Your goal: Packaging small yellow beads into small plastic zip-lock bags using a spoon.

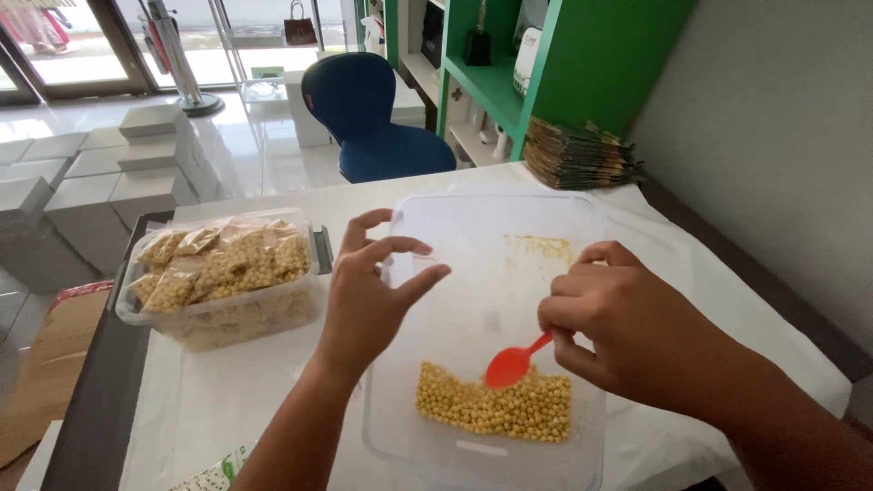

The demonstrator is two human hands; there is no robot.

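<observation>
Red spoon: your right hand [627, 332] pinches the handle of a small plastic spoon [511, 364], fingers curled tight around it; the bowl rests on the yellow pellets.
Yellow pellets: a low heap of small round pellets [496, 405] lies at the near end of the clear tub, under the spoon.
Clear tub: the large see-through plastic tub [582, 227] sits on the white table cover in front of you; a faint yellow smear marks its far end.
Left hand: your left hand [368, 291] hovers at the tub's left wall, fingers spread and partly curled; a thin clear film seems to sit between thumb and forefinger, but you cannot tell for sure that it is gripped.
Second tub: a smaller clear container [223, 314] stands to your left, well apart from the spoon, filled with small sealed bags of the same pellets.
Far corner: a stack of brown packets [577, 155] lies by the green shelf.
</observation>
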